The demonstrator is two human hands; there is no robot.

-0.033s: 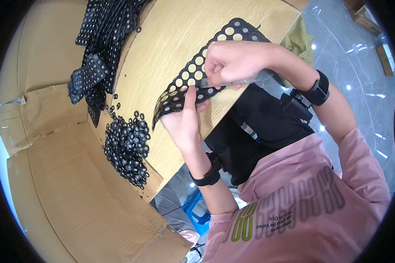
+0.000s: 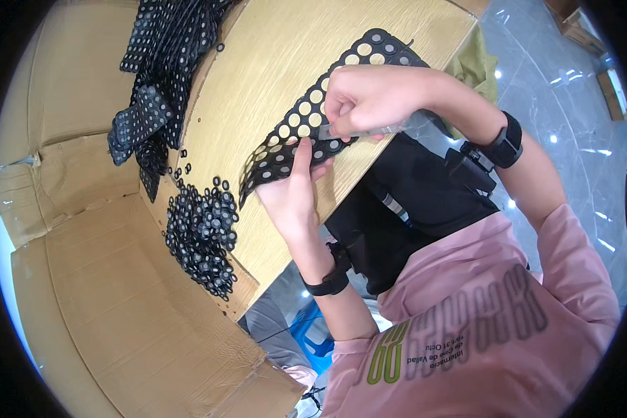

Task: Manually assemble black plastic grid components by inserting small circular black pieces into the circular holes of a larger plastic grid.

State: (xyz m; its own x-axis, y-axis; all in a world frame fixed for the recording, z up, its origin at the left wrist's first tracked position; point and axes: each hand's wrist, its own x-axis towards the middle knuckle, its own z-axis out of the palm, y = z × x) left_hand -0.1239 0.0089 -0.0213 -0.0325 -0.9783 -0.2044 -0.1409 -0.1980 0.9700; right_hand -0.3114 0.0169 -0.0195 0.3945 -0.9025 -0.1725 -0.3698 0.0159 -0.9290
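A black rubbery sheet (image 2: 283, 155) with rows of round places lies slantwise on the wooden table. Many of its holes show the table through them; others hold grey discs. My left hand (image 2: 294, 191) grips the sheet's near-left end, thumb on top and fingers under it, and that end curls up a little. Closed over the sheet's middle, my right hand (image 2: 373, 104) holds a clear, flat-ended tool (image 2: 325, 132). The tip rests at the sheet close to my left thumb. Its exact kind I cannot make out.
Many small black rings with grey centres (image 2: 202, 230) are heaped at the table's left edge. Behind them hang bundled black dotted sheets (image 2: 167, 76). A large cardboard box (image 2: 97, 279) stands left of the table (image 2: 258, 63). Green cloth (image 2: 475, 66) lies by the right edge.
The curled left end of the sheet and my left hand have shifted very slightly. My right hand stays in place.
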